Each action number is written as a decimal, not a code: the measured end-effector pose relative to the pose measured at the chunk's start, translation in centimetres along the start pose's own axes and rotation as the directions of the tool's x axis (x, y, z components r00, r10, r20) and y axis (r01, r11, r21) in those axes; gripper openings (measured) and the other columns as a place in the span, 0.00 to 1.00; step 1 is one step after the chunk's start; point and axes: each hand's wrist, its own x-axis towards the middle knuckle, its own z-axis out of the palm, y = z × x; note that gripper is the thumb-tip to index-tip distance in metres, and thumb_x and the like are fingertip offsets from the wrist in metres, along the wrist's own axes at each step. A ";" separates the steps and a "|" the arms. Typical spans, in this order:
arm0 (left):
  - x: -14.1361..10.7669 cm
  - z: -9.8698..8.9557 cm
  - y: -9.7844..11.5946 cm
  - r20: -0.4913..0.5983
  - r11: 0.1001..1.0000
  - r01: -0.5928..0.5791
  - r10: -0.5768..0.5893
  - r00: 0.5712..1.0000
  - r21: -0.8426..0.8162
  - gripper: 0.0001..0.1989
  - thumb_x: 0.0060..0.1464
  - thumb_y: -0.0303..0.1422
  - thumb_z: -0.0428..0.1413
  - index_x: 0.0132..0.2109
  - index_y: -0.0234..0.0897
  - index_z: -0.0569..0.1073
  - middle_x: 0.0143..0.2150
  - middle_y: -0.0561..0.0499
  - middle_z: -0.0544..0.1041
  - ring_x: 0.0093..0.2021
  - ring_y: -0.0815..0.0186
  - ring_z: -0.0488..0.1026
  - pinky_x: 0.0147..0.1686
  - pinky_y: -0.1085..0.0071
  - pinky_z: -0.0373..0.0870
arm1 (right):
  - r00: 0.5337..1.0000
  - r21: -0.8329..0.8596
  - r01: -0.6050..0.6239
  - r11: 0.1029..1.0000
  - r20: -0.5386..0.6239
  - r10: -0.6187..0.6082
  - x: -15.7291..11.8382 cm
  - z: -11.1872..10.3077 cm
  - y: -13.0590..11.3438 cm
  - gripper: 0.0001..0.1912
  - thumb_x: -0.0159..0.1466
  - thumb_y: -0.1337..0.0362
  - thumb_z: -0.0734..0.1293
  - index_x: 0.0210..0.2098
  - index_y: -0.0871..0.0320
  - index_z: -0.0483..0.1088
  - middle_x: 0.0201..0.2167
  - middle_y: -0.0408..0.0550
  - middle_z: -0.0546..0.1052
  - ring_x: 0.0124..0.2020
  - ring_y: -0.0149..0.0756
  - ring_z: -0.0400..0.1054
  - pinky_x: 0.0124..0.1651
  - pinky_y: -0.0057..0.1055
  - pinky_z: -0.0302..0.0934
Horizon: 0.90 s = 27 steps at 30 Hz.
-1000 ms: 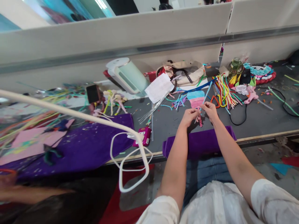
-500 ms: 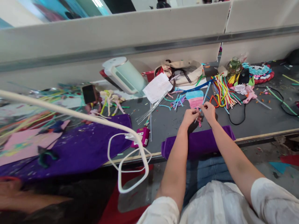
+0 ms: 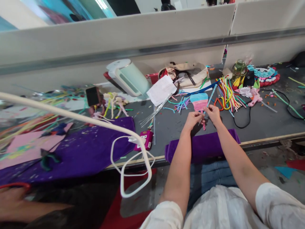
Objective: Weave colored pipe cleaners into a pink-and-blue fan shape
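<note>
My left hand (image 3: 194, 121) is closed in a pinch around the narrow lower part of a blue and pink striped fuzzy piece (image 3: 200, 102). Close beside it, my right hand (image 3: 212, 114) pinches a light blue fuzzy stem (image 3: 211, 96), which slants up and to the right along the piece's edge. A pink end of the piece hangs below my fingers. Both hands are above the dark grey table (image 3: 238, 130), just beyond a folded purple cloth (image 3: 205, 146).
Colourful stems (image 3: 226, 93) and orange-handled scissors (image 3: 218, 104) lie to the right. A white cable (image 3: 95, 121) crosses the left side, above a purple cloth (image 3: 95, 143) and green pliers (image 3: 49, 159). Another person's hand (image 3: 13, 197) is at lower left.
Both hands keep nearly the same pose on the piece and the stem. At lower left, the other person's hand has shifted, and a red handle shows more there.
</note>
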 end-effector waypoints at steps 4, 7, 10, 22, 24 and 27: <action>0.1 0.1 0.0 -0.008 0.999 -0.027 0.027 1.000 0.045 0.13 0.44 0.37 0.64 0.28 0.31 0.73 0.20 0.51 0.74 0.21 0.65 0.74 0.23 0.69 0.74 | 0.998 -0.094 0.025 0.995 -0.052 -0.030 -0.1 0.0 0.1 0.19 0.56 0.51 0.66 0.19 0.56 0.58 0.17 0.36 0.56 0.23 0.27 0.49 0.28 0.28 0.46; 0.0 0.1 -0.1 0.004 0.996 -0.057 0.057 0.998 0.074 0.12 0.46 0.36 0.62 0.27 0.31 0.72 0.20 0.51 0.74 0.21 0.65 0.75 0.23 0.70 0.73 | 0.996 -0.113 0.048 0.992 -0.075 -0.057 -0.3 0.1 0.1 0.19 0.57 0.52 0.66 0.18 0.56 0.57 0.16 0.36 0.56 0.22 0.27 0.49 0.29 0.29 0.46; -0.1 0.4 -0.1 -0.007 0.988 -0.100 0.101 0.995 0.121 0.10 0.47 0.35 0.61 0.28 0.31 0.72 0.20 0.51 0.75 0.20 0.65 0.75 0.22 0.71 0.72 | 0.993 -0.134 0.058 0.989 -0.099 -0.071 -0.3 0.2 0.0 0.19 0.57 0.53 0.65 0.18 0.55 0.56 0.16 0.36 0.56 0.22 0.27 0.49 0.29 0.29 0.46; 0.3 -0.4 -0.4 0.011 0.998 -0.048 0.048 0.999 -0.030 0.11 0.46 0.36 0.62 0.29 0.30 0.74 0.20 0.51 0.75 0.18 0.70 0.71 0.20 0.75 0.69 | 0.994 0.279 -0.039 0.959 0.113 0.007 0.3 0.2 -0.2 0.19 0.55 0.46 0.68 0.26 0.57 0.67 0.21 0.38 0.63 0.25 0.27 0.55 0.29 0.27 0.51; 0.3 -0.5 -0.5 0.032 0.998 -0.035 0.037 0.999 -0.061 0.12 0.46 0.37 0.62 0.29 0.30 0.74 0.20 0.51 0.75 0.17 0.70 0.70 0.20 0.75 0.68 | 0.990 0.320 -0.064 0.945 0.140 0.019 0.3 0.1 -0.2 0.19 0.53 0.47 0.70 0.26 0.57 0.68 0.22 0.39 0.65 0.25 0.27 0.56 0.30 0.27 0.52; 0.3 -0.4 -0.4 0.041 0.998 -0.022 0.025 0.999 -0.061 0.13 0.45 0.37 0.64 0.30 0.29 0.74 0.21 0.50 0.75 0.18 0.69 0.72 0.20 0.74 0.69 | 0.997 0.281 -0.044 0.959 0.078 0.023 0.5 0.0 0.2 0.21 0.52 0.48 0.71 0.20 0.57 0.62 0.18 0.37 0.61 0.23 0.26 0.52 0.28 0.27 0.50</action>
